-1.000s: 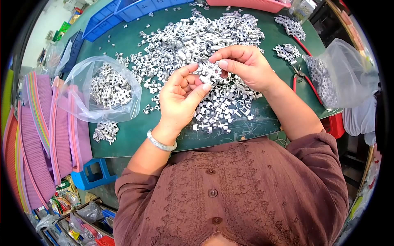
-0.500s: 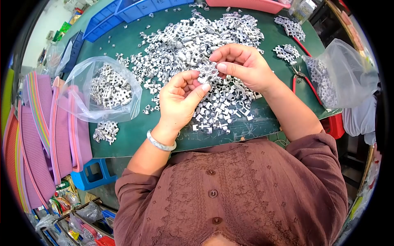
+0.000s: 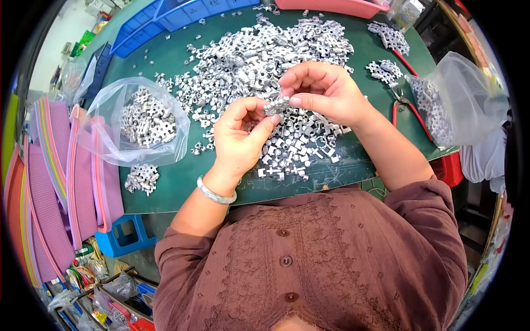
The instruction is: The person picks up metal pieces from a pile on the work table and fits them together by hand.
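Note:
Between both hands, above the table, is a small silvery metal casting with holes (image 3: 276,106), tilted nearly edge-on to me. My left hand (image 3: 241,128) pinches its left end with thumb and index finger; the other fingers curl in. My right hand (image 3: 324,94) pinches the right end between thumb and fingertips. A wide heap of similar silvery metal pieces (image 3: 243,60) lies behind and beneath the hands. Smaller loose metal pieces (image 3: 295,146) are scattered on the table just below them.
On the green table (image 3: 331,179), an open plastic bag of castings (image 3: 149,118) stands left, another bag (image 3: 436,110) right. Red-handled pliers (image 3: 406,102) lie near small casting piles (image 3: 385,71). Blue bins (image 3: 182,15) and a pink tray (image 3: 331,6) line the back. A blue stool (image 3: 126,236) is below.
The casting has turned from showing its flat, holed face to nearly edge-on. Both hands keep hold of it and have barely shifted.

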A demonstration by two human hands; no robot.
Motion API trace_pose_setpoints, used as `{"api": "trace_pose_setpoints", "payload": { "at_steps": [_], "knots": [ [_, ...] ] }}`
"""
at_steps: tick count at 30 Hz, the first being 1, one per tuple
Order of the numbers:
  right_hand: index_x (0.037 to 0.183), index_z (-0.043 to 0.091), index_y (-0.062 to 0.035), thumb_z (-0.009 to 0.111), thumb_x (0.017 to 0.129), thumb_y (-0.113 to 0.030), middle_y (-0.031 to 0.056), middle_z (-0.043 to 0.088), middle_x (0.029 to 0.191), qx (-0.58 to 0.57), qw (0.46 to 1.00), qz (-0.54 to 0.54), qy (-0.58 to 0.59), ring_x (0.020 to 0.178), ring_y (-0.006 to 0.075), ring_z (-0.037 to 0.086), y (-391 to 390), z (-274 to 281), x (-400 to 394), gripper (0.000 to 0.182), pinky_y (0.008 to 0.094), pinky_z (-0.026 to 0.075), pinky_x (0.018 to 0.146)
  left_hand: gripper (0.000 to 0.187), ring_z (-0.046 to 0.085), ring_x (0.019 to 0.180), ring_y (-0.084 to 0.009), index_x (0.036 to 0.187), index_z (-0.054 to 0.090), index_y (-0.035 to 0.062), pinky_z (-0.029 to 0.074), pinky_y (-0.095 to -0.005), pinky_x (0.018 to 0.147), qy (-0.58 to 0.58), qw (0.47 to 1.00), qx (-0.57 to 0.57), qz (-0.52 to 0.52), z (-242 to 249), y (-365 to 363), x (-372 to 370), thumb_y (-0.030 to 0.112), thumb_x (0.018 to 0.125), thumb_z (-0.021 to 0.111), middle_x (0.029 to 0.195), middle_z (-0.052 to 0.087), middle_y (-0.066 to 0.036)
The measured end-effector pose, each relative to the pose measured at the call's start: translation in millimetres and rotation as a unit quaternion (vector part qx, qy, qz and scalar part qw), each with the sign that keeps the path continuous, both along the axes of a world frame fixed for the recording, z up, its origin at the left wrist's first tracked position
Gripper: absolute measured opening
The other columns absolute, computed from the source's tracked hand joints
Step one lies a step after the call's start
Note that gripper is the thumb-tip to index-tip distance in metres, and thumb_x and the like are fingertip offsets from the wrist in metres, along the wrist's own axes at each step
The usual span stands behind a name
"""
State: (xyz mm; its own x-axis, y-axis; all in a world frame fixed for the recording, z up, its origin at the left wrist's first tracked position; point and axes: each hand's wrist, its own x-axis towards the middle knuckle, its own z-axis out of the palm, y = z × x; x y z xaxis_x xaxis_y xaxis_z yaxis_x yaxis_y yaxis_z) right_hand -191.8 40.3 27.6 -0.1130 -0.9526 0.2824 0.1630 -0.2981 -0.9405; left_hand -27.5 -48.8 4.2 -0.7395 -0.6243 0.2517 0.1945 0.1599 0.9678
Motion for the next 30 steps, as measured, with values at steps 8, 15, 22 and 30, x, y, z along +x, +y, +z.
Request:
{"api": "trace_pose_setpoints", "payload": {
  "at_steps": [8,15,22,30],
  "knots": [
    [0.099,0.053,0.0009,0.055,0.078,-0.002,0.0041,0.057,0.089,0.013,1.0,-0.016,0.002,0.083,0.0095,0.053,0,2,-2,0.021,0.0221,0.043,0.073,0.024,0.053,0.075,-0.0102,0.091,0.05,-0.0002,0.045,-0.0218,0.066,0.032,0.993,-0.105,0.047,23,-1,11,-0.005,0.07,0.061,0.088,0.054,-0.005],
    [0.083,0.058,-0.0016,0.057,0.073,-0.003,0.0051,0.056,0.08,-0.025,0.931,-0.107,0.347,0.073,0.0142,0.051,-7,-9,-2,0.011,0.0252,0.041,0.065,0.023,0.053,0.067,-0.0122,0.091,0.053,-0.0033,0.043,-0.0226,0.059,0.015,0.823,-0.419,0.383,65,-34,73,-0.004,0.069,0.062,0.081,0.057,-0.008],
    [0.085,0.058,-0.0067,0.063,0.065,-0.011,0.0066,0.048,0.086,-0.062,0.79,-0.092,0.603,0.086,0.0241,0.045,-8,-11,16,0.022,0.0341,0.036,0.076,0.017,0.055,0.066,-0.0217,0.088,0.058,0.0064,0.043,-0.0318,0.058,-0.263,0.665,-0.565,0.412,65,-74,100,0.011,0.072,0.057,0.079,0.058,-0.006],
    [0.079,0.055,-0.0059,0.064,0.062,-0.007,0.0077,0.047,0.087,-0.037,0.822,-0.082,0.562,0.088,0.026,0.044,-7,-5,16,0.02,0.035,0.036,0.078,0.021,0.055,0.077,-0.026,0.091,0.06,0.0062,0.041,-0.0341,0.068,-0.159,0.694,-0.603,0.36,60,-66,86,0.012,0.071,0.061,0.086,0.059,-0.009]
  ]
}}
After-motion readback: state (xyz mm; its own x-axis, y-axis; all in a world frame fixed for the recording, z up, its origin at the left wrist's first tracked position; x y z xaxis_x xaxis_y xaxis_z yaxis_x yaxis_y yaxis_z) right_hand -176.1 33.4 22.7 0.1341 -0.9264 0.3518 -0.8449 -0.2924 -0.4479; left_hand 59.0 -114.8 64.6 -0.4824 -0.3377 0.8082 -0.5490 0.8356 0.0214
